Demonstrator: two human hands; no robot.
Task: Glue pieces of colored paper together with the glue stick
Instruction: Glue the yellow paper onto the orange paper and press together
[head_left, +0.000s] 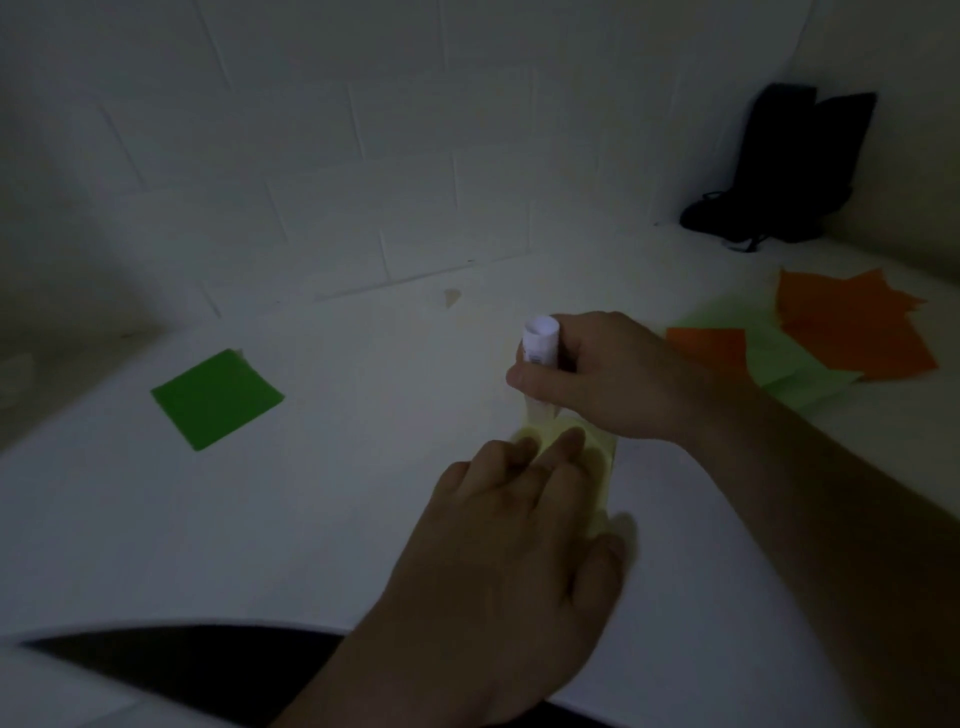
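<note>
Flat-fingered, left hand (498, 561) pins yellow paper (597, 467); right hand (613, 374), at twelve o'clock, grips glue stick (540, 340); I should stroke lightly outward

Two hands work at a white table (322, 519): the left hand (498, 561) and the right hand (608, 379). One glue stick (540, 340) is in view. One pale yellow paper (592, 467) lies under the hands, and one bright green square (217, 397) sits apart at left. At right lies a heap of orange sheets (857, 332) and pale green sheets (789, 374), overlapped beyond counting. One dark object (789, 166) stands in the corner.
</note>
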